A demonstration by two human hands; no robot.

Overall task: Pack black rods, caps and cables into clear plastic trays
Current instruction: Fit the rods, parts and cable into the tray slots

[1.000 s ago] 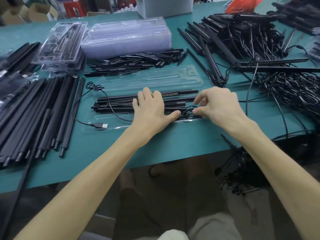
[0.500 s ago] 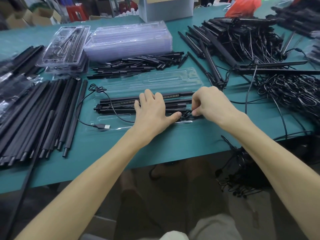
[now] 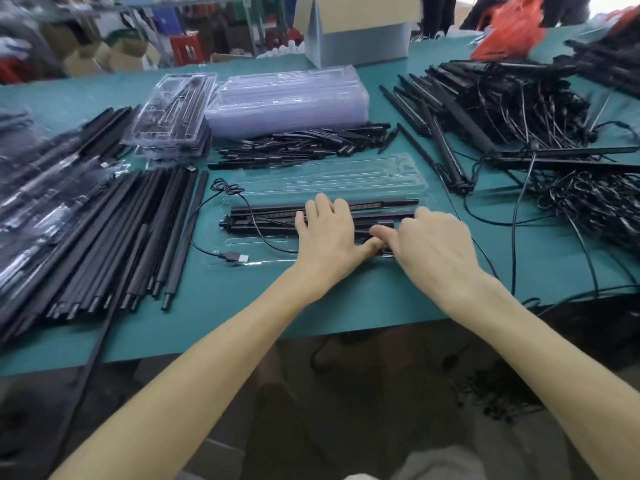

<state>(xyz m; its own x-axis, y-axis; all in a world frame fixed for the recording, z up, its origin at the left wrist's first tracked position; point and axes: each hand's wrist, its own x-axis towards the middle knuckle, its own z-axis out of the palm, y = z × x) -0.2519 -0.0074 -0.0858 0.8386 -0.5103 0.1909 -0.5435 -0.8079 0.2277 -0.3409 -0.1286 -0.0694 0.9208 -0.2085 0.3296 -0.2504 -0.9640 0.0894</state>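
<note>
Clear tray (image 3: pixel 346 181) holds black rods (image 3: pixel 263 216). Our left hand (image 3: pixel 329 233) presses them, fingers straight. Our right hand (image 3: pixel 433 244) curls inside the tray, grip hidden.

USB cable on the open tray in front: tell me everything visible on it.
Thin black cable, flexible, ending in a black-bodied, silver-tipped USB plug that lies flat on the front-left lip of the clear tray. From the plug it curves left over the table, tangles into a small loop by the tray's far-left corner, then crosses the black rods toward the left hand and right hand, where it is hidden.
</note>
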